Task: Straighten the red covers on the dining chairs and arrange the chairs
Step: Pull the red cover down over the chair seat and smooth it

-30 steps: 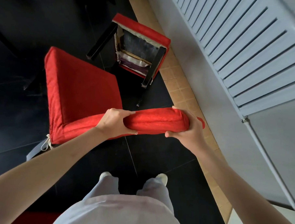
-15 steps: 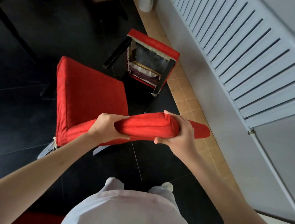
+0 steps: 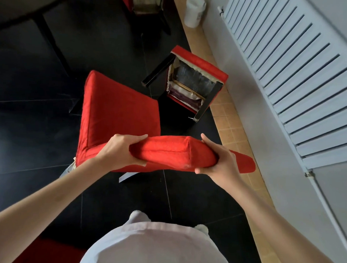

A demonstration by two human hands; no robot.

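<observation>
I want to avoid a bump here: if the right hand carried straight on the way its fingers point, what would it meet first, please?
Probably the overturned chair lying on the floor beyond; the right hand grips the chair back's red cover, fingers pointing up-frame. Depth is unclear.

A dining chair (image 3: 120,115) in a red cover (image 3: 169,153) stands on the dark floor, its padded backrest top nearest. A second red-covered chair (image 3: 197,68) lies tipped over beyond it, underside showing.

**Materials and finishes**

Chair cover (image 3: 118,114): red cloth, matt, faintly napped. Overturned chair (image 3: 188,87): glossy black legs, pale fabric lining under the seat. Floor (image 3: 29,127): dark, glossy tiles. Shutter (image 3: 285,66): smooth painted slats. Bucket (image 3: 194,11): white plastic.
</observation>
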